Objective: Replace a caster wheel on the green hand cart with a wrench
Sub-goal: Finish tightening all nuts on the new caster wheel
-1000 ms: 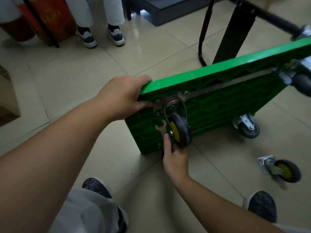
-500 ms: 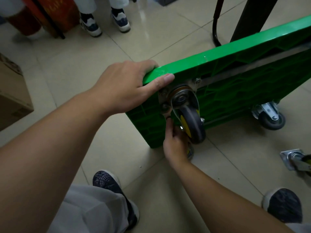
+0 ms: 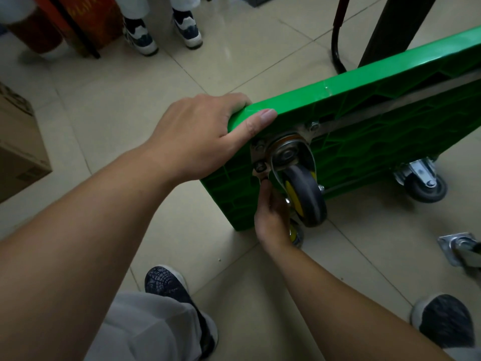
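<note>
Holding the green cart up on its side with the left hand curled over the top corner. Gripping the wrench in the right hand, set on a nut beside the caster wheel. Might slip off the nut with a hard pull and hurt that hand, or tip everything over.

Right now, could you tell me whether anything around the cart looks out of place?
Yes: a loose caster lies on the floor right of the cart, detached. The cart itself stands on edge, held by the left hand.
</note>
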